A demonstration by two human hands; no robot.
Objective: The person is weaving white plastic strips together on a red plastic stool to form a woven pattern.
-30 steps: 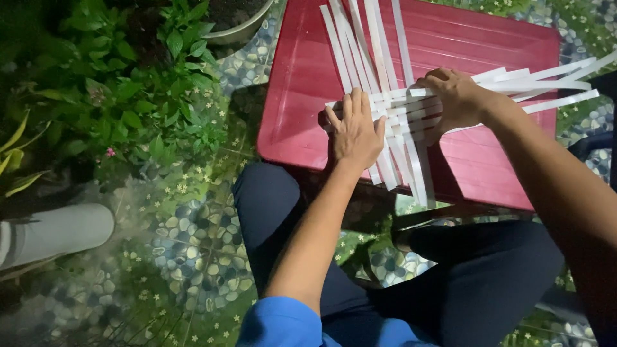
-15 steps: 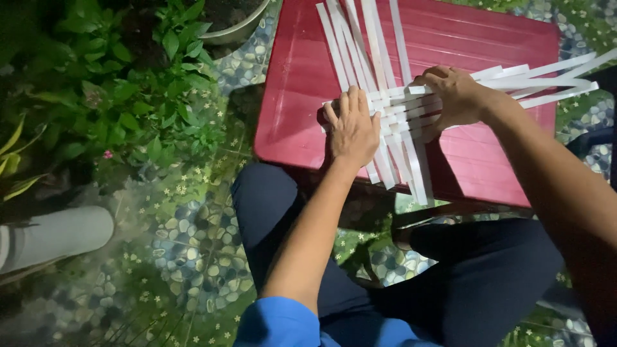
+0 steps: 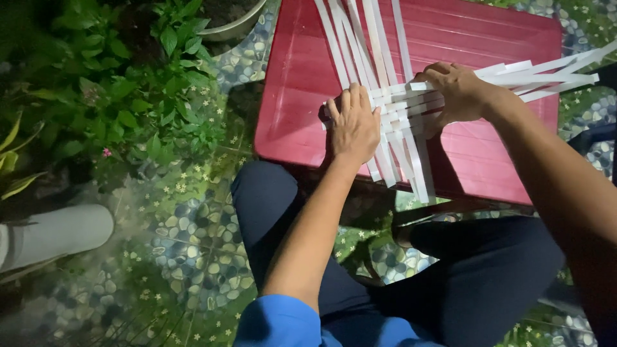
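One head-worn camera looks steeply down (close) onto the red table [image 3: 308, 115].

Our right hand [image 3: 457, 92] has drawn the crosswise white strips [image 3: 411, 106] slightly tighter into the weave. Our left hand [image 3: 353, 125] has barely shifted, and we cannot tell more.

Left hand [image 3: 353, 125] flat, palm down, fingers together pointing away, forearm bare, right hand [image 3: 457, 93] curled, fingers bent, arm reaching in from right
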